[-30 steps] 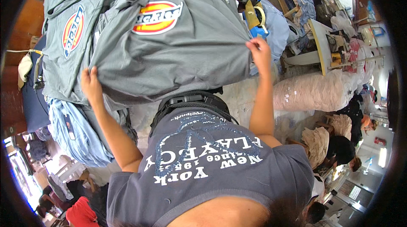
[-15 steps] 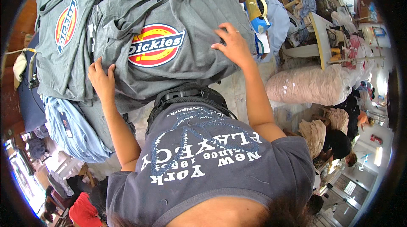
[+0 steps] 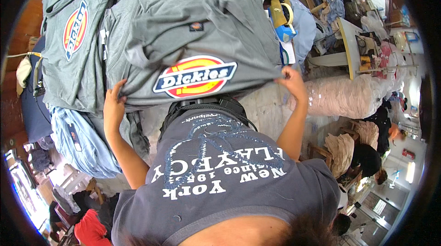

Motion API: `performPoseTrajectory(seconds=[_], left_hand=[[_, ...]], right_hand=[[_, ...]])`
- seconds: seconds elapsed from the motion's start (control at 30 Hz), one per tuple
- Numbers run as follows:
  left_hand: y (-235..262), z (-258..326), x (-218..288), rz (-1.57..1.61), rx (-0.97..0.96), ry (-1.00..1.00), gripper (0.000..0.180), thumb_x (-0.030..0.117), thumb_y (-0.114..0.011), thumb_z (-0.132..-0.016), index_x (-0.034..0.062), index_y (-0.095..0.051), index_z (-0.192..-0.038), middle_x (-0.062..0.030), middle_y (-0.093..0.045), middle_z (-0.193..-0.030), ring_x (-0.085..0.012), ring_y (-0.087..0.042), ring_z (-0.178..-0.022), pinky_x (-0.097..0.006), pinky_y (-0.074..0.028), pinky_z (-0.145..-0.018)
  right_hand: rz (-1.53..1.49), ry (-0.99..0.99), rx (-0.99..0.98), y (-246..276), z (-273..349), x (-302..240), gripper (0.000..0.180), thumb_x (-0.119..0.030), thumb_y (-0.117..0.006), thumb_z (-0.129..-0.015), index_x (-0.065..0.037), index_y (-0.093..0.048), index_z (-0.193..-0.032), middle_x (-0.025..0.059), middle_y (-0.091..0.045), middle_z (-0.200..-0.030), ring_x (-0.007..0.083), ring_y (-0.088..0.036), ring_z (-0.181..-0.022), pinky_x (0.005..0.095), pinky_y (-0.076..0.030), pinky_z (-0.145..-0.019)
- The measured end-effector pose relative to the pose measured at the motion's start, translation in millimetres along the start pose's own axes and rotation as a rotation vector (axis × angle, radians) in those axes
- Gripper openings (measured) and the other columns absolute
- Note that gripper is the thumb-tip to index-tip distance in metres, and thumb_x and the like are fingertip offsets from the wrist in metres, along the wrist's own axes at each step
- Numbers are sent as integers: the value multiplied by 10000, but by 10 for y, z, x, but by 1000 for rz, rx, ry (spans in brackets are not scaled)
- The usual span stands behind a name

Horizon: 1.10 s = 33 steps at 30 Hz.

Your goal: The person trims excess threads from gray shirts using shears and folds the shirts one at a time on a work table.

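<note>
A grey T-shirt (image 3: 151, 44) lies spread in front of me, with a large red, yellow and white printed logo near its close edge and a small patch farther up. My right hand (image 3: 294, 86) pinches the shirt's right side and draws the cloth out taut past the pile. At the left, my left hand (image 3: 115, 103) has its fingers closed on the shirt's near left edge; the fingertips are partly hidden in the cloth. More grey shirts with the same print (image 3: 76, 30) lie beside and beyond this one.
Light blue garments (image 3: 82, 140) hang at the left. A tape dispenser (image 3: 285, 30) stands on the table's right side. Beyond my right arm lies a large plastic-wrapped bundle of pinkish cloth (image 3: 340, 95). People (image 3: 365, 161) are at the lower right.
My right hand has moved right and toward me and now grips the shirt. The cloth is stretched smoother, its print shifted right and nearer. My left hand has moved slightly toward me.
</note>
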<state>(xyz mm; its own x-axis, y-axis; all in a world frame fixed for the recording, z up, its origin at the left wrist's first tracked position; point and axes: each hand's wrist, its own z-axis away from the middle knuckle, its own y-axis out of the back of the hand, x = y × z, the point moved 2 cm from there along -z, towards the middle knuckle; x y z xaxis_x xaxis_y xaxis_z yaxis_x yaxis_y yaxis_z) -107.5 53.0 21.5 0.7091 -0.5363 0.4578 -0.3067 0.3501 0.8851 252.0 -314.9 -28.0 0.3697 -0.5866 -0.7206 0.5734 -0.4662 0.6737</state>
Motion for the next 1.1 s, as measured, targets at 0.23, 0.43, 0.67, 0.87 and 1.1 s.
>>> performPoseTrajectory(seconds=[0.23, 0.43, 0.67, 0.87, 1.1], left_hand=[[-79, -441, 226, 290, 107, -91, 376, 181, -595, -758, 80, -512, -1111, -127, -525, -964, -260, -519, -863, -326, -418, -767], [-498, -1013, 439, 29, 255, -168, 415, 255, -626, -737, 21, -524, -1065, -156, -568, -856, -292, -538, -770, -282, -421, -738], [-281, -419, 421, 1035, -41, 13, 275, 212, -577, -795, -25, -527, -923, -98, -588, -874, -177, -556, -729, -254, -432, -703], [-429, 140, -46, 1701, -448, 581, 249, 138, -575, -789, -1, -532, -992, -114, -592, -948, -208, -589, -838, -352, -484, -750], [140, 169, 165, 1746, -487, -137, 519, 223, -557, -766, -24, -397, -1193, -199, -476, -1154, -273, -502, -1041, -418, -432, -871]], right_hand=[[-551, -22, -59, -221, -423, -713, 232, -195, -609, -784, -4, -560, -908, 22, -563, -808, 113, -512, -729, 239, -415, -697], [-606, 39, -91, -815, -1232, -1285, 400, -253, -612, -780, 50, -540, -1031, 76, -597, -916, 130, -542, -842, 232, -413, -763], [-1005, -144, -306, -690, -452, -879, 435, -199, -638, -751, 72, -505, -1064, 84, -577, -985, 133, -543, -865, 247, -414, -791], [-1345, -491, -556, -880, 699, -391, 442, -265, -599, -796, 33, -486, -1102, 70, -544, -1073, 133, -514, -955, 268, -408, -851], [-1370, -307, -218, -682, 794, -180, 673, -498, -605, -716, -1, -459, -1144, 135, -519, -1124, 229, -485, -1057, 369, -385, -910]])
